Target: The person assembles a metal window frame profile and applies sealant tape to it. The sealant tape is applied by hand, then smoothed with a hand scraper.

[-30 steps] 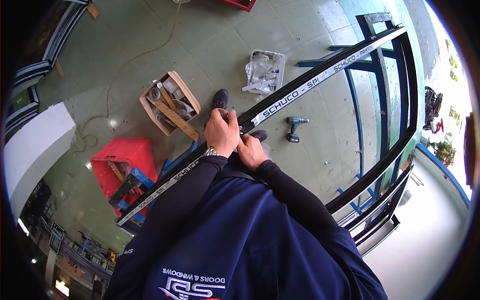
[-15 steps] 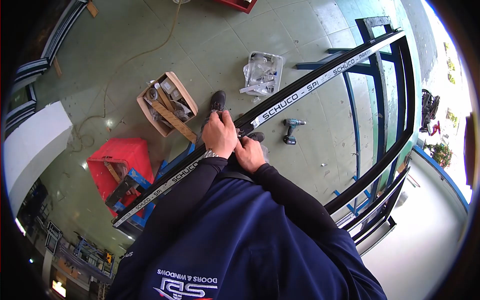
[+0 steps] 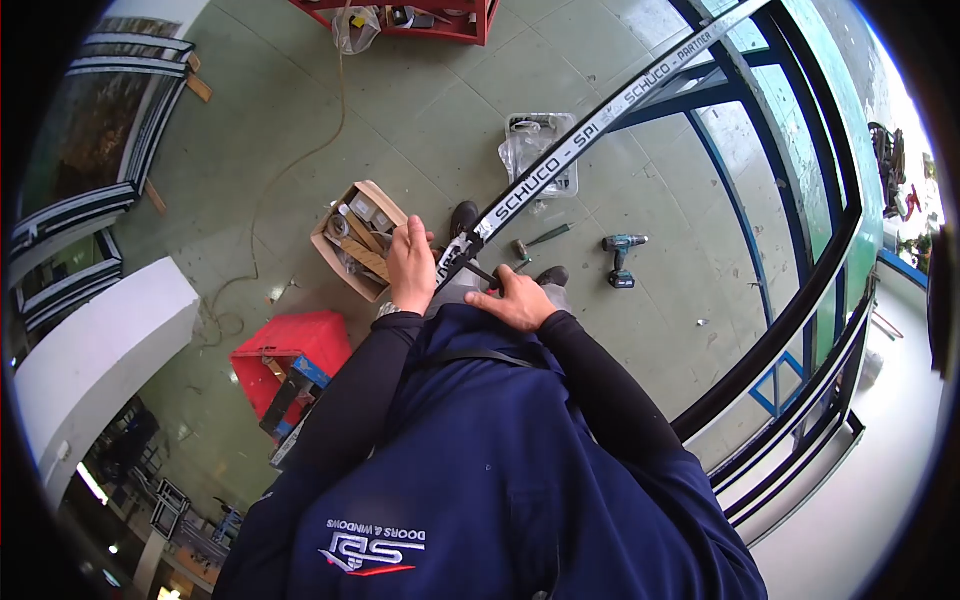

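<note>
One hand, the left hand point(image 3: 408, 268), is held loose and straight, nearer to the long bar point(image 3: 555, 165). Between both hands, the bar is slanted from lower left to upper right. Mid-frame, a dark stick point(image 3: 484, 274) seems gripped by the right hand point(image 3: 518, 299).

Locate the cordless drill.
In the head view, the cordless drill lies on the floor, right of the right hand and below-right of the clear plastic bin.
</note>
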Motion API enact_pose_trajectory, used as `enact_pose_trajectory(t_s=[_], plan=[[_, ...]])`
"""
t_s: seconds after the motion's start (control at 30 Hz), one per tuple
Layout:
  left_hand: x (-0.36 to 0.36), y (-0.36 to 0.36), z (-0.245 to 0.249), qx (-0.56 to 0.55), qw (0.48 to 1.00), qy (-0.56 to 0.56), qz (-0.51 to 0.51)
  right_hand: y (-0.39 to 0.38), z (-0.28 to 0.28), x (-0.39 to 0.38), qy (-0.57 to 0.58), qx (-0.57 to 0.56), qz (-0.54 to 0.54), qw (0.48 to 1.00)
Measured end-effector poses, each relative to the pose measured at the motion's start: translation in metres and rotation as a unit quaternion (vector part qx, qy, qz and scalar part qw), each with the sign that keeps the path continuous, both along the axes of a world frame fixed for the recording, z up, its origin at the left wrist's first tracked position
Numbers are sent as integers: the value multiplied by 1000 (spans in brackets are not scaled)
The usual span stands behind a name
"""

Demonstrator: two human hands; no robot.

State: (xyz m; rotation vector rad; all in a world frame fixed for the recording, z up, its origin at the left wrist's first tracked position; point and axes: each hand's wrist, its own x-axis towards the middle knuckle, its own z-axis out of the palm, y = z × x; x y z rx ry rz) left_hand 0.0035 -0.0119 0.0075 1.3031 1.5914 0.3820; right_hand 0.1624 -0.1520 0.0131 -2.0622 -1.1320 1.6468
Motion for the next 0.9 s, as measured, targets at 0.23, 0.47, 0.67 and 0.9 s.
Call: enact_pose_trajectory(t_s=[0.23, 0.47, 0.67, 0.9], plan=[[-4, -12, 3, 21, 979, 58, -194, -139, -24, 60, -80, -11, -80, 994], [12, -2, -8, 46, 946, 225, -227, -320, -60, 129, -130, -38, -338, 931], [21, -13, 6, 44, 969, 173, -172, -388, -119, 145, -146, -98, -416, 892], [29, -16, 3, 80, 974, 164, -135, -331, -209, 163, -211, -8, -329, 920]])
